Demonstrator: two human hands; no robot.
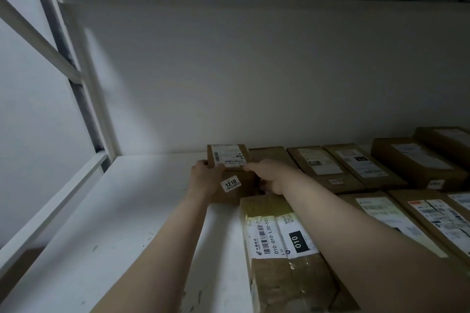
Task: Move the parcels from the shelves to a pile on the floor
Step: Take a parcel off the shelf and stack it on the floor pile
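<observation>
**Item 1. Shelf** (142,211): white board on a metal frame. Its left part is bare and its right part is stocked, which suggests clearing is running from left to right.

**Item 2. Stocked parcels** (417,160): brown cartons lying flat with their labels up. They sit edge to edge in 2 rows, 1 at the back and 1 at the front, all untouched.

**Item 3. Long parcel** (279,249): taped carton marked 010 at the front edge, lying under the right forearm. It is just in front of item 4 and probably due soon.

**Item 4. Small parcel** (230,160): the task's current piece, on the shelf at the back near the wall, leftmost of its row. Whether it has left the board cannot be told.

**Item 5. Left hand** (204,178): fingers curled round the parcel's left corner, gripping it.

**Item 6. Right hand** (269,175): clasps the right side, with 1 digit laid along the top edge. Gripping from opposite sides suits drawing the box forward over item 3.

**Item 7. Sticker** (231,183): white tag reading 1210 on the parcel's front face, facing outward to be read.
</observation>
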